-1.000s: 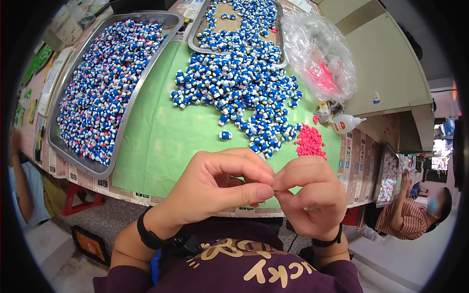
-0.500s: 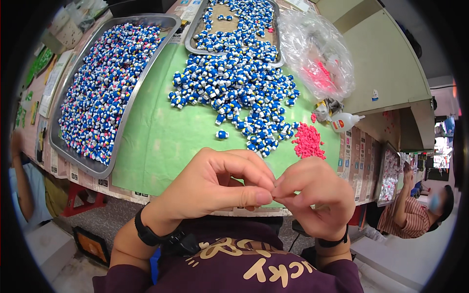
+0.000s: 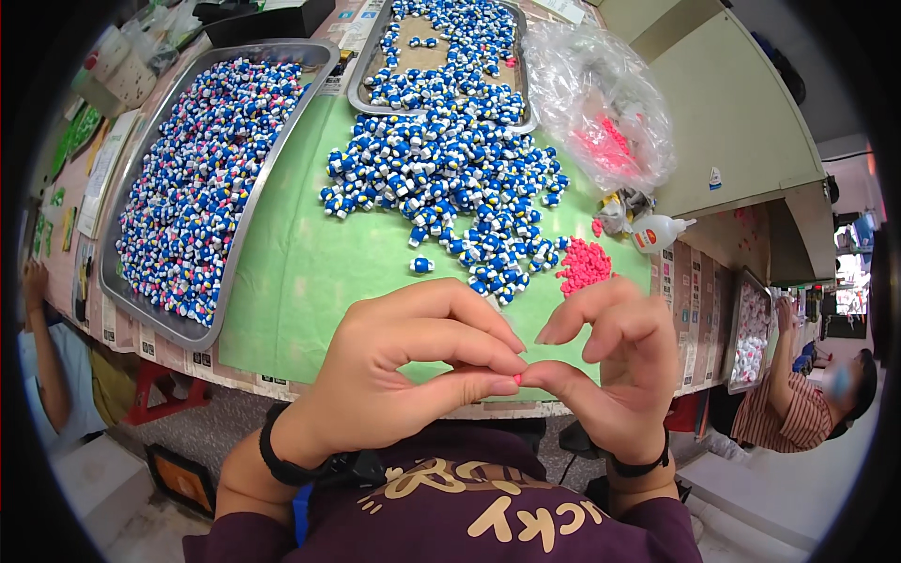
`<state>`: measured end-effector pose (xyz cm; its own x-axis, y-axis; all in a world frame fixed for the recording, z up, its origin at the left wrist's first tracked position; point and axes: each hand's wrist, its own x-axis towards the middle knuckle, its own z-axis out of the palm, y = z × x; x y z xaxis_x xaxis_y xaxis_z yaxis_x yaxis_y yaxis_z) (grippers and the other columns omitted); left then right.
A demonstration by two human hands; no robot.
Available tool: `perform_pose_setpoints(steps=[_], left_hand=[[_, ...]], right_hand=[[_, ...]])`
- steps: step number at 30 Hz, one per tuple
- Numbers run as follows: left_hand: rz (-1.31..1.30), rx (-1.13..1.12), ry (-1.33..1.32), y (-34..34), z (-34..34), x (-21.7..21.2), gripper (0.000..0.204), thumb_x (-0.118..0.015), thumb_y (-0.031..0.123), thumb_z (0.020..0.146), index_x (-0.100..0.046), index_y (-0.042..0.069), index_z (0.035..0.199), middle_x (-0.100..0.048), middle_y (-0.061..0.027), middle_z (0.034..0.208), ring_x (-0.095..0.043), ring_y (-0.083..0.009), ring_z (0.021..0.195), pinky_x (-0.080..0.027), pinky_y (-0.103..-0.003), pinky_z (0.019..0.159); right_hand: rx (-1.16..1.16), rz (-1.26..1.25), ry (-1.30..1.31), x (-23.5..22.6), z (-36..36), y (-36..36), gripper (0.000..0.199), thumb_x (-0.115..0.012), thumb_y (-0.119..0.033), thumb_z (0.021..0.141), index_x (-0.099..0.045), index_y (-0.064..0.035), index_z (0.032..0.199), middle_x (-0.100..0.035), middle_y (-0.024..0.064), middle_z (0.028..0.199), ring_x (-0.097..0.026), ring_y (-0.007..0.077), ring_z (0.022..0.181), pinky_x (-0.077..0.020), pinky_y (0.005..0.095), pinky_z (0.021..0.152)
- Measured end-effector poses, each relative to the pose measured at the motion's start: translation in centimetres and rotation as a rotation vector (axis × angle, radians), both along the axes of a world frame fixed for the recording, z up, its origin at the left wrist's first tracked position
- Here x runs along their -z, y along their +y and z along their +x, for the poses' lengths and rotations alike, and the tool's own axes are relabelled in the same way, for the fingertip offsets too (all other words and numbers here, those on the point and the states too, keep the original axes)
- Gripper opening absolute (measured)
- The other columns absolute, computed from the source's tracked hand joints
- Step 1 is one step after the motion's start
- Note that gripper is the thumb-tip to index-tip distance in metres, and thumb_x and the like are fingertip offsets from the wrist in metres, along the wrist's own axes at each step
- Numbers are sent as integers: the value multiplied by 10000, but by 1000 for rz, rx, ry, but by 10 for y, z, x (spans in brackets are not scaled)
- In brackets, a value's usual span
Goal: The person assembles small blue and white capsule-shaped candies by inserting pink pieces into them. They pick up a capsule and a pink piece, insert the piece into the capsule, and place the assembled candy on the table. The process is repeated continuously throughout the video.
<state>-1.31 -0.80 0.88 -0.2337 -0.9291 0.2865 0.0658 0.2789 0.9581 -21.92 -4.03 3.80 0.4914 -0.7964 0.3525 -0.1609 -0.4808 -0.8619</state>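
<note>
Grip, left hand (image 3: 404,361): pinching pink piece (image 3: 517,379).
Grip, right hand (image 3: 627,385): fingers parted, thumb tip at piece.
Pressure: light, I'd say.

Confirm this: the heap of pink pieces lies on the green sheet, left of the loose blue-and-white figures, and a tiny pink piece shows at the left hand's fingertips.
Wrong on one point: the head view shows the heap of pink pieces right of the loose blue-and-white figures. It is on the green sheet, and a tiny pink piece shows at the fingertips of the left hand.
</note>
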Motion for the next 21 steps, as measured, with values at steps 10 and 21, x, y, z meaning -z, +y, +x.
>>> perform_pose_setpoints(steps=[10,21], left_hand=[[-76,-151,43,5,-2,4,190,-828,-16,688,-725,40,837,-685,-106,911,-644,-162,805,-504,-266,704],[-94,-76,-144,6,0,1,207,-799,-51,687,-716,36,856,-674,-99,915,-661,-177,780,-520,-262,652]], right_hand=[[-38,4,-81,-1,13,11,288,-713,109,795,-493,-63,867,-661,133,923,-646,187,817,-512,279,679],[-225,218,86,-10,1,0,235,-601,160,783,-486,-38,837,-599,103,922,-586,213,832,-493,303,736]])
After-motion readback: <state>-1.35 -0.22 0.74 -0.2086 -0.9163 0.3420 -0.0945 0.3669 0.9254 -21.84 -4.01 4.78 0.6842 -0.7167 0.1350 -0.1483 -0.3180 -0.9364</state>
